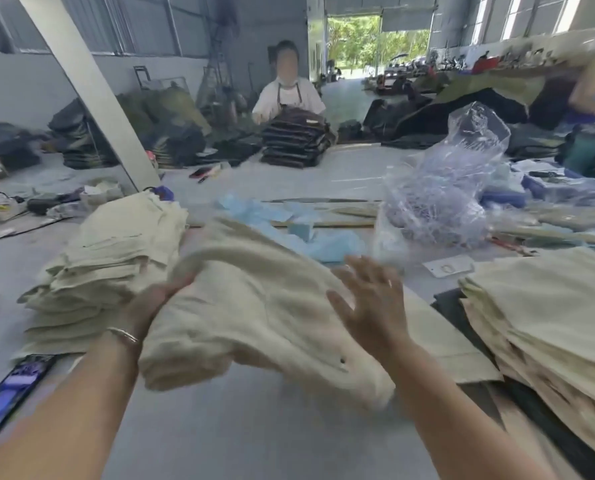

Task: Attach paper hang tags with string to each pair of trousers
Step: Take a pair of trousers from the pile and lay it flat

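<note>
1. Folded cream trousers (254,306), soft woven cloth, lifted above the grey worktop (254,427), long axis running from near right to far left.
2. Left hand (157,299) grips their left edge.
3. Right hand (369,303) rests on top, fingers (362,271) spread wide.

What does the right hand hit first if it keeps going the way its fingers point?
Probably the folded cream cotton trousers: the right hand is open, fingers spread, aimed forward over them. Whether it already touches the cloth is unclear.

Bare table (254,427) lies open at six o'clock. Cream stacks block nine (109,258) and three o'clock (545,317); a plastic bag (452,188) blocks one.
</note>
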`<move>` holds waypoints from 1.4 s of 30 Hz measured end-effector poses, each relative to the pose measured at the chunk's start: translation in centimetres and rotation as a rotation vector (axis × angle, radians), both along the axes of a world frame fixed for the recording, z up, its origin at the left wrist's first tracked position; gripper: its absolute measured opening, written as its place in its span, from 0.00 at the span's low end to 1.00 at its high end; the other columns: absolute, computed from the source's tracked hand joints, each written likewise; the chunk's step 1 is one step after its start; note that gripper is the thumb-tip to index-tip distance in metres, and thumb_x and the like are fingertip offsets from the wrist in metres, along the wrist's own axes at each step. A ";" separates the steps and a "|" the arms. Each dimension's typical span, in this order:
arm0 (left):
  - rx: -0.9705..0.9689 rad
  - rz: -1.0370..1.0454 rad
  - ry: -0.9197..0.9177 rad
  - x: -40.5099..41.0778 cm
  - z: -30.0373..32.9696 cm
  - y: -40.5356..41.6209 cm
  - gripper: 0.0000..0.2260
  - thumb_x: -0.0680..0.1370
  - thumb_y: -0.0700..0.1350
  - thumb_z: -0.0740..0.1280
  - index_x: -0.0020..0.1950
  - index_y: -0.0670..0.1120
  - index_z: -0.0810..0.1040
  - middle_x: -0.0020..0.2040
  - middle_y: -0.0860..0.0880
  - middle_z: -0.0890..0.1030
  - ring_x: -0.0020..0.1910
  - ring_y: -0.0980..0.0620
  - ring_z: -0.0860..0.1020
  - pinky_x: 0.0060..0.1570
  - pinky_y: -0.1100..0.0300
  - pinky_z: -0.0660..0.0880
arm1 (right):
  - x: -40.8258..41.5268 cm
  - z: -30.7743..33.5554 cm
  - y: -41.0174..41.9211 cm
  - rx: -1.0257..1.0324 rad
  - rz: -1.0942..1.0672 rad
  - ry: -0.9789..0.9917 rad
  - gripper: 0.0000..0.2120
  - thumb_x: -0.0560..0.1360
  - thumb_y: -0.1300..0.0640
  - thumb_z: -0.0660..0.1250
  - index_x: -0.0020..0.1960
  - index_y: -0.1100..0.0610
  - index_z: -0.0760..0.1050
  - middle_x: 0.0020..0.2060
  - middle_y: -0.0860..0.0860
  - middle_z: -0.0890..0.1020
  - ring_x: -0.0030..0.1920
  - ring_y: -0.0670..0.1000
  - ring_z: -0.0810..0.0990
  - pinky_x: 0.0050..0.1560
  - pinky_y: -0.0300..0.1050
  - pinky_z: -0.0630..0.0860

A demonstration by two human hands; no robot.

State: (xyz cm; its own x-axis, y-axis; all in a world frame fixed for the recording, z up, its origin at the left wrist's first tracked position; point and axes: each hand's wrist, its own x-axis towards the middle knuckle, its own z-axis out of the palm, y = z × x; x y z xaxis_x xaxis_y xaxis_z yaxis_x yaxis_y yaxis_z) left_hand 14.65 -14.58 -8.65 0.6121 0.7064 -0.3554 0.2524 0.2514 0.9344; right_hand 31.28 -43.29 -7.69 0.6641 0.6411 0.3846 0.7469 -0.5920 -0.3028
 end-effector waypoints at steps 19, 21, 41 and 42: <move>1.265 -0.673 0.208 -5.1 -13.7 -2.3 0.26 0.74 0.63 0.59 0.66 0.50 0.76 0.67 0.49 0.75 0.69 0.48 0.63 0.67 0.59 0.56 | -3.5 -12.7 1.8 -0.157 -0.550 0.766 0.15 0.70 0.51 0.72 0.51 0.56 0.73 0.50 0.55 0.81 0.51 0.56 0.79 0.42 0.46 0.70; 1.203 -0.626 0.163 -5.0 -13.4 -1.4 0.31 0.71 0.67 0.60 0.70 0.52 0.73 0.72 0.53 0.67 0.74 0.51 0.58 0.71 0.56 0.54 | -3.2 -10.4 2.3 -0.078 -0.438 0.613 0.05 0.71 0.55 0.71 0.45 0.53 0.76 0.41 0.51 0.82 0.44 0.55 0.78 0.43 0.49 0.73; 1.123 -0.401 0.622 2.6 -14.7 2.1 0.29 0.71 0.55 0.40 0.58 0.53 0.76 0.58 0.54 0.74 0.62 0.49 0.71 0.61 0.58 0.64 | 2.9 -14.1 6.3 -0.126 -0.230 0.193 0.25 0.60 0.73 0.71 0.55 0.59 0.81 0.55 0.58 0.80 0.53 0.64 0.79 0.50 0.56 0.77; 1.099 -0.382 0.586 3.7 -14.8 2.1 0.24 0.75 0.54 0.43 0.58 0.51 0.76 0.58 0.54 0.74 0.62 0.49 0.71 0.61 0.57 0.64 | 3.0 -14.4 6.7 -0.072 -0.153 0.199 0.19 0.59 0.75 0.72 0.48 0.60 0.83 0.48 0.57 0.82 0.47 0.64 0.81 0.46 0.55 0.78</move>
